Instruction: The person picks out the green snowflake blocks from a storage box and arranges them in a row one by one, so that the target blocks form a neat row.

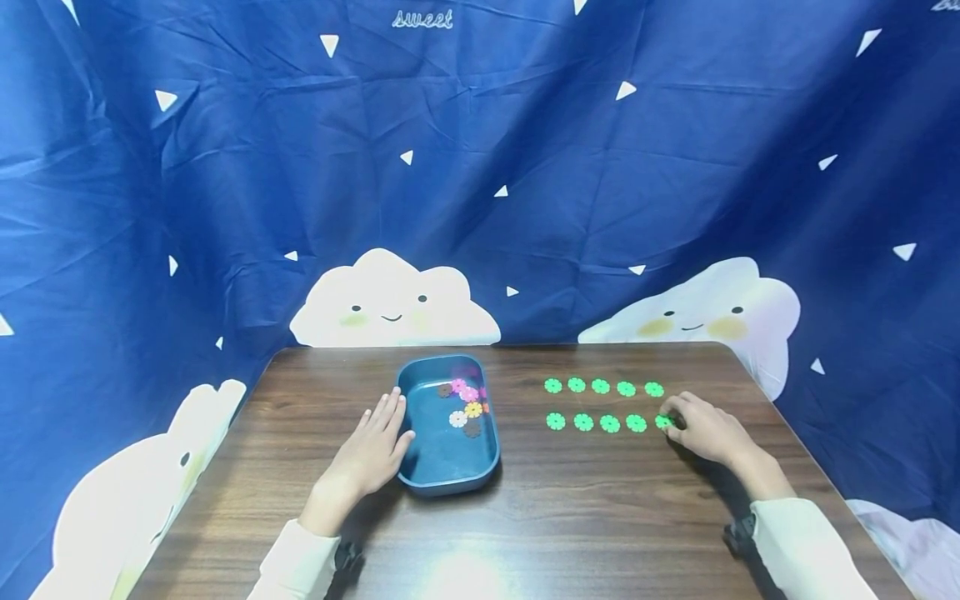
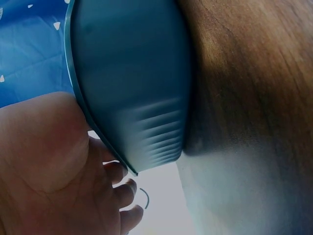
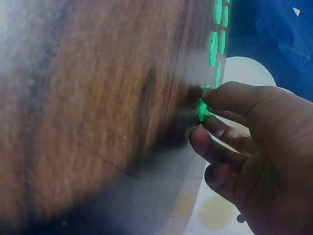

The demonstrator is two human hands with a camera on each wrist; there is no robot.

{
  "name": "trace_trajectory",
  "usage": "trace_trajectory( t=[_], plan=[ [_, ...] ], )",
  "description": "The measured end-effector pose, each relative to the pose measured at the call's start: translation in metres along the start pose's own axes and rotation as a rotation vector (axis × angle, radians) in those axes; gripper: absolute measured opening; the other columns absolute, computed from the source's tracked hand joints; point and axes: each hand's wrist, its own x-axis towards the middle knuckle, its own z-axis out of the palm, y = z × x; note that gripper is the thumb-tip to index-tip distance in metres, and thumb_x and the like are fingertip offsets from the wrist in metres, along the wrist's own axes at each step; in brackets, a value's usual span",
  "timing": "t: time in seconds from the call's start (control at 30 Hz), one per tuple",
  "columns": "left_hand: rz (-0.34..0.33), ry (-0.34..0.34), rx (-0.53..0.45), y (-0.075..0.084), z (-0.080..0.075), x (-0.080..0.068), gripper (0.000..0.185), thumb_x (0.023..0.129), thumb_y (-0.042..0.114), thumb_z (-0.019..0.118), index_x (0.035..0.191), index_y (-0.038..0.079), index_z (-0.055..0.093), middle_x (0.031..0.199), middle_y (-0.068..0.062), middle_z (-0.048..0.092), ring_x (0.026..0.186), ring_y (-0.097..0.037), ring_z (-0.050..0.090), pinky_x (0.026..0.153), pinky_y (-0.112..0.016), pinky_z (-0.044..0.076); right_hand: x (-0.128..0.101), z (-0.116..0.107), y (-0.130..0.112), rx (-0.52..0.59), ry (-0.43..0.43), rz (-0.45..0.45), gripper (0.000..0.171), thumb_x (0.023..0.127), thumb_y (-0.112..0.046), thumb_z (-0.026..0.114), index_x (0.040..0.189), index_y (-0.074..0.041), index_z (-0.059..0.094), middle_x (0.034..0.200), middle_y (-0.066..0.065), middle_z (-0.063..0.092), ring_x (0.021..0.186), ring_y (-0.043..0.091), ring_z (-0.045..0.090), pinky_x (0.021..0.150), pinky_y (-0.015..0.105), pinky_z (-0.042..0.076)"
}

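The right hand (image 1: 705,431) had its fingertips curled onto a green flower piece (image 1: 663,422) at the right end of the near row of green pieces (image 1: 596,422) on the wooden table (image 1: 600,517). The left hand (image 1: 372,454) lay flat, fingers straight, against the left wall of the blue tray (image 1: 450,475), which held pink, white, yellow and brown pieces (image 1: 465,404). A second green row (image 1: 602,387) lay just behind the first.

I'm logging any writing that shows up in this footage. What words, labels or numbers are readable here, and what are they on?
"sweet" in pale cursive letters, on the blue backdrop cloth at the top of the head view.
A scrap of more pale lettering at the top right corner of that cloth is cut off by the picture's edge and cannot be read.
Nothing is written on the blue tray, the green flower pieces or the wooden table.
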Motion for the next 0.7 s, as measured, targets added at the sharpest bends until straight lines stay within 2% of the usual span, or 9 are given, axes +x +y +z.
trace_trajectory(
  t=[0.13, 0.3, 0.43, 0.5, 0.6, 0.7],
  plan=[
    [-0.003, -0.026, -0.006, -0.001, 0.0, -0.001, 0.065, 0.105, 0.04, 0.038, 0.155, 0.001, 0.023, 0.164, -0.015, 0.015, 0.152, -0.033, 0.015, 0.122, -0.053, 0.02, -0.003, 0.001, 0.002, 0.011, 0.017, 0.007, 0.024, 0.086, -0.023, 0.07, 0.109, -0.016, 0.067, 0.11, 0.006, 0.063, 0.1, 0.035, 0.065, 0.07, 0.057, 0.052],
    [0.006, -0.021, -0.031, -0.003, 0.001, -0.001, 0.065, 0.105, 0.039, 0.04, 0.154, 0.0, 0.024, 0.164, -0.016, 0.016, 0.152, -0.032, 0.018, 0.121, -0.053, 0.023, -0.009, -0.003, 0.004, 0.033, 0.054, 0.018, 0.024, 0.087, -0.021, 0.07, 0.111, -0.015, 0.067, 0.114, 0.008, 0.065, 0.107, 0.039, 0.064, 0.073, 0.06, 0.051],
    [-0.002, 0.011, -0.089, -0.006, -0.002, 0.001, 0.064, 0.105, 0.042, 0.038, 0.154, 0.003, 0.027, 0.164, -0.012, 0.02, 0.151, -0.029, 0.023, 0.12, -0.051, 0.026, -0.012, -0.008, 0.007, 0.043, 0.086, 0.028, 0.019, 0.088, -0.021, 0.069, 0.107, -0.017, 0.067, 0.107, 0.006, 0.071, 0.1, 0.035, 0.067, 0.068, 0.056, 0.052],
    [-0.014, 0.048, -0.112, -0.009, -0.004, 0.002, 0.062, 0.105, 0.044, 0.038, 0.154, 0.007, 0.03, 0.163, -0.01, 0.025, 0.149, -0.027, 0.029, 0.119, -0.049, 0.03, -0.014, -0.011, 0.008, 0.042, 0.104, 0.031, 0.014, 0.089, -0.021, 0.068, 0.103, -0.019, 0.068, 0.1, 0.003, 0.073, 0.093, 0.03, 0.069, 0.063, 0.051, 0.051],
    [-0.013, 0.152, -0.119, -0.015, -0.007, 0.005, 0.055, 0.103, 0.039, 0.045, 0.15, 0.01, 0.041, 0.156, -0.009, 0.041, 0.141, -0.028, 0.044, 0.113, -0.05, 0.04, -0.018, -0.018, 0.008, 0.034, 0.137, 0.028, 0.009, 0.091, -0.021, 0.066, 0.099, -0.021, 0.069, 0.091, -0.001, 0.074, 0.084, 0.023, 0.069, 0.06, 0.045, 0.05],
    [0.007, 0.292, -0.093, -0.023, -0.01, 0.009, 0.041, 0.099, 0.03, 0.056, 0.136, 0.012, 0.057, 0.135, -0.007, 0.061, 0.122, -0.027, 0.061, 0.099, -0.049, 0.052, -0.023, -0.023, 0.008, 0.014, 0.183, 0.004, 0.01, 0.092, -0.019, 0.066, 0.1, -0.018, 0.07, 0.091, 0.001, 0.074, 0.082, 0.023, 0.069, 0.061, 0.045, 0.051]
  ],
)
